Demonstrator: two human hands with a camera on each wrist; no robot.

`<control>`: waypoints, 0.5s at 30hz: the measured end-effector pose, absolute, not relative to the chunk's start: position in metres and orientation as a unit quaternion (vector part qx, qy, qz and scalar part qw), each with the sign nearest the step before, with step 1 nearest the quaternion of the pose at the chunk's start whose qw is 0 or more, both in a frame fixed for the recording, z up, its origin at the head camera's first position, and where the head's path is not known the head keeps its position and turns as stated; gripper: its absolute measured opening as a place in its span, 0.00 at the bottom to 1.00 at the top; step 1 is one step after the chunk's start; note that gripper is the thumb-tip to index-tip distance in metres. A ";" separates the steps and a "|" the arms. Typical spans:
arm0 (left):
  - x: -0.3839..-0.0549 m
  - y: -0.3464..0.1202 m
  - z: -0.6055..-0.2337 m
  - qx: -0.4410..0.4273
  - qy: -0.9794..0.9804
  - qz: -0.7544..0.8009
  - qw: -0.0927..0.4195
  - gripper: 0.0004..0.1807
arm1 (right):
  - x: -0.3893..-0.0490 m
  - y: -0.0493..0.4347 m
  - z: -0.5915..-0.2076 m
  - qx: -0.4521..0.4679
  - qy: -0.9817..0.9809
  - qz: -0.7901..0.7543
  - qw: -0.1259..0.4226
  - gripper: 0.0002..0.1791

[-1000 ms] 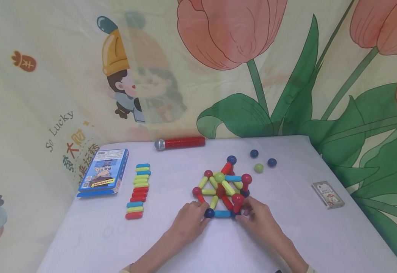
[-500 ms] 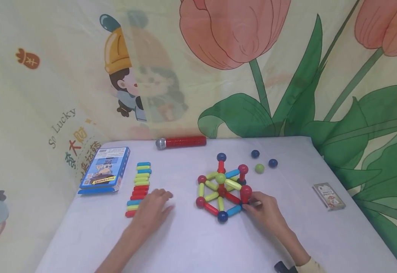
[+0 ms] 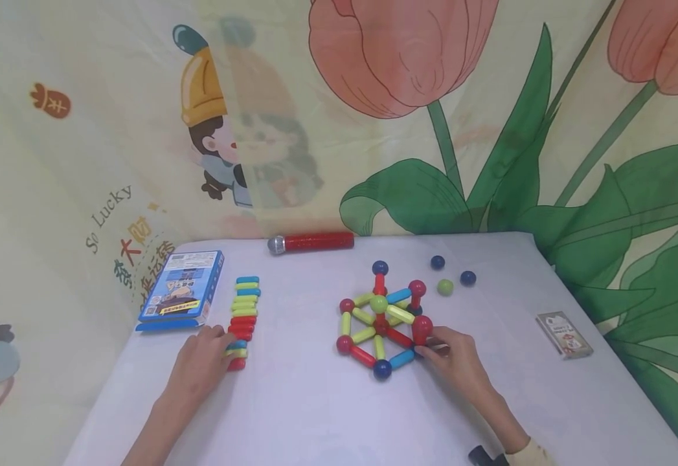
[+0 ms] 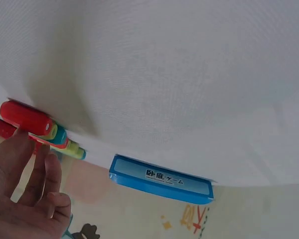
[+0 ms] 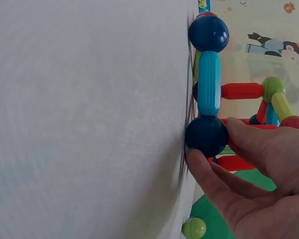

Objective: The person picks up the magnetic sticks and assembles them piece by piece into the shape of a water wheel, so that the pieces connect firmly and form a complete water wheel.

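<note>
My right hand (image 3: pixel 458 359) pinches a dark blue ball (image 5: pixel 207 136) at the near right corner of a magnetic stick-and-ball structure (image 3: pixel 379 327). That structure has red, yellow-green and blue sticks, with a light green ball (image 3: pixel 378 304) raised at its middle. A red ball (image 3: pixel 423 326) stands above the pinched corner. My left hand (image 3: pixel 201 362) is at the near end of a column of loose sticks, its fingers by a red stick (image 3: pixel 241 328) and a blue stick (image 3: pixel 237 345). In the left wrist view the fingers (image 4: pixel 52 174) partly hide these sticks, so their hold is unclear.
A blue box (image 3: pixel 181 288) lies left of the stick column. A red microphone-shaped object (image 3: pixel 318 241) lies at the back edge. Loose balls, including a green one (image 3: pixel 445 287), lie behind the structure on the right. A small card box (image 3: pixel 565 334) lies far right.
My left hand has left the structure and moved left to the loose sticks. The structure has turned slightly on the table, while my right hand stays at its near right corner.
</note>
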State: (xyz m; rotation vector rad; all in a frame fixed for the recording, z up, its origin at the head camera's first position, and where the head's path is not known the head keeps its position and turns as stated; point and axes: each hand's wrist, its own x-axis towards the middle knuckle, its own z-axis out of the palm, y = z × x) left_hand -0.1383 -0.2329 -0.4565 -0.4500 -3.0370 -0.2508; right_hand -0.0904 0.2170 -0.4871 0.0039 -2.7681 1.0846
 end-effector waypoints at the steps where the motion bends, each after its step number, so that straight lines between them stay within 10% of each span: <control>1: -0.138 -0.233 -0.457 -0.144 -0.986 -0.079 0.025 0.21 | -0.090 0.217 -0.487 0.002 -0.927 0.366 0.084 0.18; 15: -0.132 -0.235 -0.461 -0.203 -0.977 -0.058 0.018 0.18 | -0.091 0.217 -0.487 0.004 -0.921 0.380 0.086 0.19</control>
